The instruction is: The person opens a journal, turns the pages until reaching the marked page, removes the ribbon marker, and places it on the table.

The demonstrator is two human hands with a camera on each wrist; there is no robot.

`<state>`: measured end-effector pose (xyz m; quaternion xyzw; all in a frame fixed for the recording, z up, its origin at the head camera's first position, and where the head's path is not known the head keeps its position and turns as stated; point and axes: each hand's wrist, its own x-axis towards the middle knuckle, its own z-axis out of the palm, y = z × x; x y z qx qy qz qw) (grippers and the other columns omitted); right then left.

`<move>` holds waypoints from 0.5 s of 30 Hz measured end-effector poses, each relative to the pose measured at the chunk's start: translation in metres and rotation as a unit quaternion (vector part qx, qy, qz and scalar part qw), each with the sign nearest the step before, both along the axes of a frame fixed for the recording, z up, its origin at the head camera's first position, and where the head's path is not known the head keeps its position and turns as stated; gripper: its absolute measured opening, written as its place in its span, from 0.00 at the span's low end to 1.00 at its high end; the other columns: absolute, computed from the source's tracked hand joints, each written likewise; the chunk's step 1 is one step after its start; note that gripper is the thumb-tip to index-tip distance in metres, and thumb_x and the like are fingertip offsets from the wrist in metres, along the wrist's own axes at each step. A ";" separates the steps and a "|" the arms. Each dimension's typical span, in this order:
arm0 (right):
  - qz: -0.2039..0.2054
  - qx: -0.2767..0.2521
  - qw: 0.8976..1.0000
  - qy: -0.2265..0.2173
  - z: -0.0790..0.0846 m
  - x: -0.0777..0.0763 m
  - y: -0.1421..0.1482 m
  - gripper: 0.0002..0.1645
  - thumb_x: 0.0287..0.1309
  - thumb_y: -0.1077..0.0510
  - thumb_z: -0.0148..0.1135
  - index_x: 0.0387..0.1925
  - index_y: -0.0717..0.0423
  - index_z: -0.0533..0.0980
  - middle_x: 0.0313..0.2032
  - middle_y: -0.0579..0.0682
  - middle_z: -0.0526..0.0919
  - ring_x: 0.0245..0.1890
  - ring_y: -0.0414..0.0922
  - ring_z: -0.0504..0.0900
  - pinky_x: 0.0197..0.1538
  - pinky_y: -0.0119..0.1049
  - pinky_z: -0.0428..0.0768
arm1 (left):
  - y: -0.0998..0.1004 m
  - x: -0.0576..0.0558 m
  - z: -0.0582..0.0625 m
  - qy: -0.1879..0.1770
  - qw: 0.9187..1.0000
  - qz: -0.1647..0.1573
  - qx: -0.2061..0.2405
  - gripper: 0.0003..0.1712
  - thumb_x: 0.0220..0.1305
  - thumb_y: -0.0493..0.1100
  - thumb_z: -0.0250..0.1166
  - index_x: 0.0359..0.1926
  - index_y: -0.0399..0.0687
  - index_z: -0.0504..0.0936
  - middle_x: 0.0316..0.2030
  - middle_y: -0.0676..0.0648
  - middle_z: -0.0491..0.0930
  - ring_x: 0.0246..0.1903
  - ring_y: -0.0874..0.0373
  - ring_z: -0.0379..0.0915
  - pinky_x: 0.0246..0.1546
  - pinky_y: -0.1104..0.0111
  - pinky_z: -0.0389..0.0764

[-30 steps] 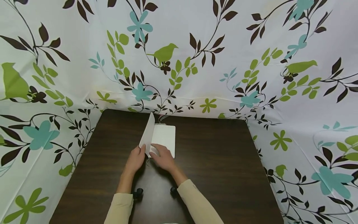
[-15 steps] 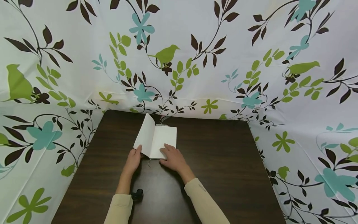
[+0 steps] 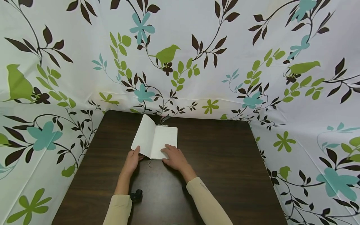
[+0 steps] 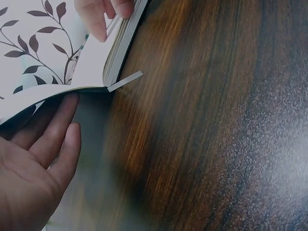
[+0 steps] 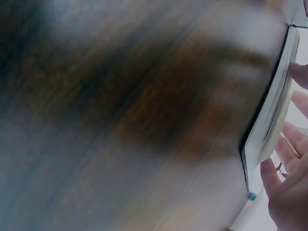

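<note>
A notebook (image 3: 164,139) lies open on the dark wooden table, its white pages facing up. Its left side (image 3: 144,134) is raised at a slant, while the right side lies flat. My left hand (image 3: 131,161) grips the near left corner, thumb above and fingers beneath; in the left wrist view those fingers (image 4: 62,125) show under the cover. My right hand (image 3: 175,157) rests on the right page near its lower edge, fingers extended. In the right wrist view its fingers (image 5: 293,139) lie along the page block's edge. A ribbon bookmark (image 4: 126,81) sticks out from the spine's near end.
The dark wooden table (image 3: 225,168) extends around the notebook on all sides. A small clear object (image 3: 162,125) sits at the notebook's far edge. Behind the table hangs a white cloth (image 3: 197,84) printed with leaves and birds. A black wrist camera (image 3: 137,196) is on the left wrist.
The left side of the notebook has swung down leftward, carried by my left hand, opening the spread wider. My right hand has moved from near the spine rightward onto the right page.
</note>
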<state>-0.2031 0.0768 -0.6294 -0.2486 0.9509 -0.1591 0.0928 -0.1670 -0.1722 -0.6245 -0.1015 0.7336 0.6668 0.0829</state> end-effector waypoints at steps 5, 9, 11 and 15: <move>0.000 -0.023 0.999 -0.029 -0.001 -0.005 0.003 0.27 0.75 0.45 0.66 0.71 0.42 0.78 0.79 0.49 0.70 0.79 0.52 0.70 0.75 0.61 0.71 | 0.001 0.001 0.003 -0.005 1.000 0.001 0.007 0.36 0.90 0.51 0.38 0.67 0.18 0.73 0.64 0.23 0.79 0.66 0.37 0.77 0.70 0.44 0.75; 0.009 -0.031 0.999 -0.024 0.001 -0.006 0.005 0.18 0.77 0.47 0.64 0.63 0.44 0.83 0.77 0.49 0.73 0.77 0.51 0.72 0.74 0.57 0.74 | 0.001 0.001 0.000 0.004 1.000 -0.001 -0.001 0.38 0.90 0.55 0.38 0.69 0.20 0.73 0.66 0.24 0.78 0.66 0.39 0.77 0.70 0.46 0.77; 0.017 -0.028 0.999 -0.005 0.002 -0.005 0.006 0.11 0.78 0.49 0.63 0.54 0.44 0.85 0.73 0.48 0.78 0.72 0.50 0.76 0.71 0.53 0.77 | 0.002 0.001 0.000 0.005 1.000 -0.002 -0.001 0.39 0.90 0.55 0.38 0.70 0.21 0.73 0.66 0.24 0.77 0.67 0.39 0.77 0.70 0.46 0.77; 0.042 -0.004 0.997 0.061 0.000 -0.003 0.007 0.08 0.79 0.50 0.62 0.43 0.43 0.85 0.62 0.45 0.85 0.62 0.46 0.82 0.64 0.44 0.81 | 0.001 0.000 -0.001 0.003 1.000 0.000 -0.001 0.38 0.90 0.55 0.39 0.69 0.20 0.73 0.66 0.24 0.77 0.67 0.37 0.76 0.70 0.46 0.76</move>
